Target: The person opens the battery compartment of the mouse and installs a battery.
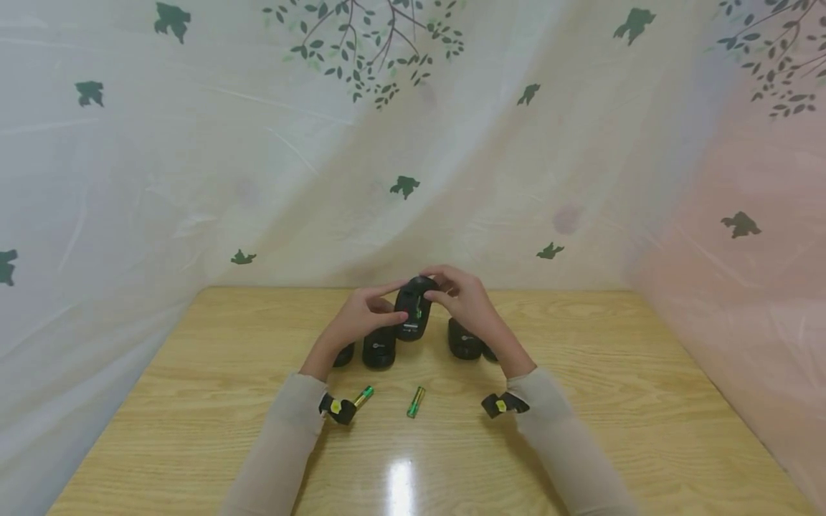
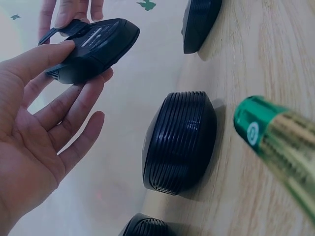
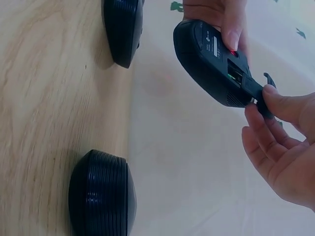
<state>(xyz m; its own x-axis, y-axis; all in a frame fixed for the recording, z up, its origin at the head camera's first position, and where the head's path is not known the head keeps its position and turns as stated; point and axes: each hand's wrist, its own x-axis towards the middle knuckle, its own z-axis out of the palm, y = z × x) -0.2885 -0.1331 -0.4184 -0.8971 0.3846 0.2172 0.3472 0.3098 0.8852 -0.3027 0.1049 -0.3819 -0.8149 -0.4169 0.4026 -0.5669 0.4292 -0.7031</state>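
Held mouse [image 3: 204, 64] above desk [image 1: 581, 408], my left grip [image 1: 358, 315] curled round it, right grip [image 1: 466, 297] pinching its cover [image 3: 258, 96], not yet seated; compartment [image 3: 238, 72] lay open, 1 green battery [image 3: 232, 76] inside, 2 loose batteries [image 1: 416, 402] below.

The held mouse [image 3: 205, 69] and its cover [image 3: 254, 89] are smooth plastic, low in sheen. The other mice [image 2: 179, 142] are glossier plastic, ribbed along the sides. The batteries [image 1: 416, 403] wear a shiny, metallic-looking skin. The table [image 1: 581, 437] is smooth, grained wood — glossy where light hits. The backdrop [image 1: 361, 158] looks creased, faintly shiny; the sleeves [image 1: 271, 451] — matt cloth.
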